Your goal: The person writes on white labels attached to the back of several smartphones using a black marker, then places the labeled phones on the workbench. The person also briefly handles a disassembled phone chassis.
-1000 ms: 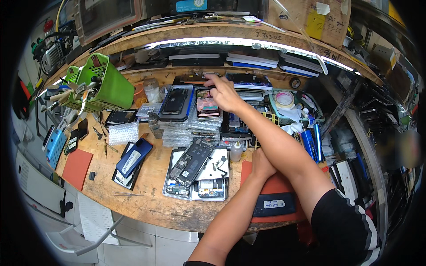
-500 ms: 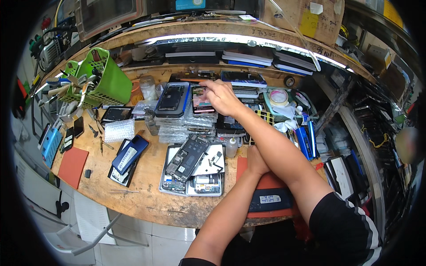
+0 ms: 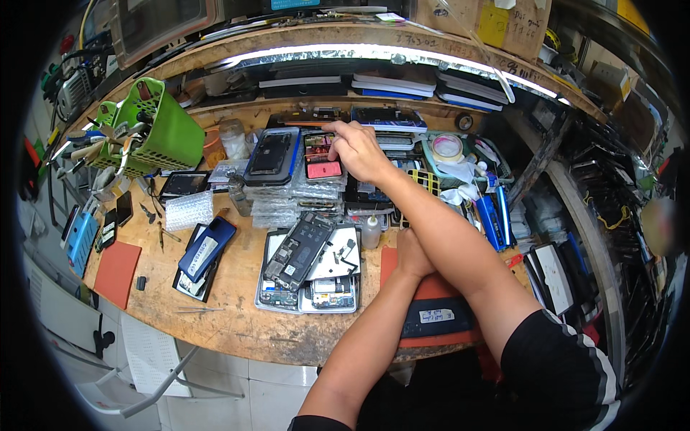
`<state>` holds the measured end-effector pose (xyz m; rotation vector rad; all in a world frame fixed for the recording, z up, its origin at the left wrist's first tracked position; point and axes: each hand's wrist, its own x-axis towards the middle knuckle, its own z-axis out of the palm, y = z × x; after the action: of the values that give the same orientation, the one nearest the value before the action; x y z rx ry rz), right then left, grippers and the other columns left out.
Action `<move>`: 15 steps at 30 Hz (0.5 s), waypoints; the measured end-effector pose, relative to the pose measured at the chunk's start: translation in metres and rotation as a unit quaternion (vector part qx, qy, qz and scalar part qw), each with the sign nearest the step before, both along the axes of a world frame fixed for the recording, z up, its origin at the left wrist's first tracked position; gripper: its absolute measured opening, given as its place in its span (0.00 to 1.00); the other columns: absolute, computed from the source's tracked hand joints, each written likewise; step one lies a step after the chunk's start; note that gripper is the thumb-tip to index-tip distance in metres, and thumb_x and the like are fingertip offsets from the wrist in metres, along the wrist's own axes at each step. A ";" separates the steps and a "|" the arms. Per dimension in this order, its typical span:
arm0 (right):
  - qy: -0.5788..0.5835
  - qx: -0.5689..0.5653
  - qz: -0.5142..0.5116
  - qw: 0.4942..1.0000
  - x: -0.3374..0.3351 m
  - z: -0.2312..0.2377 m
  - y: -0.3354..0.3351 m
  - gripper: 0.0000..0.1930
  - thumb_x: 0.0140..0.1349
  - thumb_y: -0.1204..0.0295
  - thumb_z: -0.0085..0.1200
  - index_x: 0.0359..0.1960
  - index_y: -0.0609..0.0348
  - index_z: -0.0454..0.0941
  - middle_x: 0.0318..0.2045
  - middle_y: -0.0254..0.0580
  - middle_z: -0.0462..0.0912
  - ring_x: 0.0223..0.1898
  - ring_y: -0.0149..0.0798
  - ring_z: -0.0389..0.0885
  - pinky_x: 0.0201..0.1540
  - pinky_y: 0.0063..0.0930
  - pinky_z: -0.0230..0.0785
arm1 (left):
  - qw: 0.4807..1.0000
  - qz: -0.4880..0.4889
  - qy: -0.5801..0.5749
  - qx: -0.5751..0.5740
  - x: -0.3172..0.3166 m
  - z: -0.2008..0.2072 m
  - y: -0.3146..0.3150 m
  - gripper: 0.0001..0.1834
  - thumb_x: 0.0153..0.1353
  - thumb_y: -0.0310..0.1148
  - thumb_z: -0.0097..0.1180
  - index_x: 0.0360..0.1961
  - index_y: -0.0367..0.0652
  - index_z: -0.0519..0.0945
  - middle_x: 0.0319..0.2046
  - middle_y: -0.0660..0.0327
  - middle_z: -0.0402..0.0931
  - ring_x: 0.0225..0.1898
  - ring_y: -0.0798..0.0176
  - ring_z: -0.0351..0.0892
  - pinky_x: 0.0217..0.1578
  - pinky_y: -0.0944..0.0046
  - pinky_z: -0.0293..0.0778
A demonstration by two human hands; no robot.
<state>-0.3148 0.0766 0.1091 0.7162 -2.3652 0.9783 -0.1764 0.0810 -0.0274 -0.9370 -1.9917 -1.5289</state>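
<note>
Apparently so that its screen faces the person, the lit phone [image 3: 323,170] lies face up on bubble-wrapped packages [image 3: 277,205] in the upper middle of the frame, with the right hand [image 3: 357,151] over its edge, fingers loosely bent and gripping nothing visible. Right of centre, the left hand [image 3: 412,253] sits beneath the right forearm [image 3: 435,212], perhaps bracing it; its grip is hidden, so I cannot tell.

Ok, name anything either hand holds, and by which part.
The right hand, over the lit, black rectangular phone, holds nothing visible; the left hand cannot be judged, fingers hidden.
</note>
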 end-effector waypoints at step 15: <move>0.061 0.003 -0.029 0.998 -0.002 -0.007 0.001 0.24 0.70 0.65 0.44 0.63 0.63 0.77 0.42 0.45 0.91 0.54 0.49 0.79 0.65 0.48 0.59 | 0.999 0.002 0.002 -0.033 0.002 0.005 -0.003 0.21 0.48 0.55 0.73 0.32 0.49 0.90 0.25 0.51 0.87 0.27 0.47 0.88 0.30 0.49 0.81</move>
<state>-0.3163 0.0772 0.1016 0.6856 -2.2716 0.8773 -0.1745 0.0780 -0.0226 -0.9614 -2.0513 -1.4657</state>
